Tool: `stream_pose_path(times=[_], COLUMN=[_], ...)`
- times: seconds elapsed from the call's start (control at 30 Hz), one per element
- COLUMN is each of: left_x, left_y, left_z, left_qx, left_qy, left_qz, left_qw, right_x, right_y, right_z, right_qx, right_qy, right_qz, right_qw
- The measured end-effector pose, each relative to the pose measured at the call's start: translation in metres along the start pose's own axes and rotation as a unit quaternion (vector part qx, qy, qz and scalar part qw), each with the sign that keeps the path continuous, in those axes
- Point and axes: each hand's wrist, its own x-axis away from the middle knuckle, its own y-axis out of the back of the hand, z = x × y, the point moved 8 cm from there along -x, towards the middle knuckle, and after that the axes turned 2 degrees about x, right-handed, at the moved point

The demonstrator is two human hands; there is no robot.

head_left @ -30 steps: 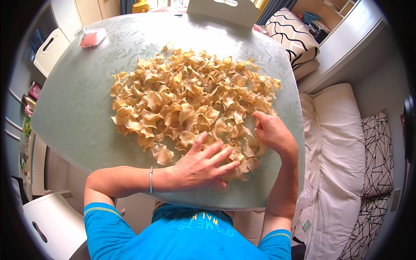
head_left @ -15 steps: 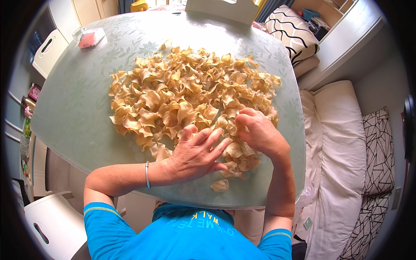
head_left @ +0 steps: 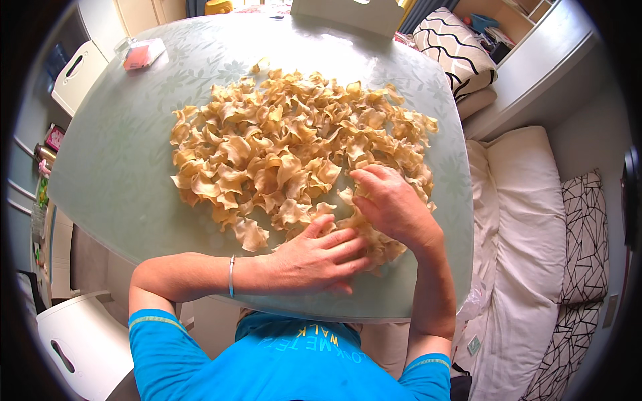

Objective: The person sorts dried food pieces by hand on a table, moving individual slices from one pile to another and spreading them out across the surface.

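Observation:
A wide heap of dry, curled tan slices [head_left: 267, 154] lies one to a few pieces deep on a frosted glass table [head_left: 127, 167]. Over the heap's near edge, my left hand [head_left: 321, 260] reaches in from the left with its fingers spread. Its fingers cover several slices beneath them; its palm side is hidden. My right hand [head_left: 394, 207] rests on the near right part of the heap, knuckles up. Its fingers are bent, with a gap between them and the thumb, and I see nothing gripped there. A strip of bare glass shows between the heap's middle and its right part.
A small box with a red-orange side [head_left: 144, 53] stands at the table's far left. White chairs are at the far edge [head_left: 348, 15], the far left [head_left: 79, 77] and the near left [head_left: 83, 347]. A cream sofa [head_left: 525, 200] with patterned cushions [head_left: 582, 234] runs along the right.
My left hand has moved right and toward me, now covering the loose slices near the edge. My right hand has shifted slightly left, and its thumb has come apart from the fingers.

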Motion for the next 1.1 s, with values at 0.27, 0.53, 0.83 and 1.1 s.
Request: stream_pose_path(times=[0.27, 0.53, 0.83, 1.1], left_x=[0.0, 0.001, 0.002, -0.003], left_y=[-0.001, 0.005, -0.012, -0.004], left_z=[-0.001, 0.001, -0.02, 0.001], left_qx=[-0.049, -0.054, 0.073, -0.056], left_qy=[-0.014, 0.002, -0.061, 0.037], left_qz=[0.014, -0.056, 0.023, 0.017], left_qw=[0.999, 0.997, 0.995, 0.998], right_x=[-0.006, 0.0, 0.007, -0.001], right_y=[-0.017, 0.006, 0.003, -0.019], right_z=[-0.005, -0.029, 0.011, 0.015], right_qx=[0.019, 0.056, 0.01, 0.004], right_qy=[0.019, -0.047, -0.007, 0.03], right_qz=[0.0, 0.017, 0.077, 0.049], right_qw=[1.0, 0.997, 0.997, 0.998])
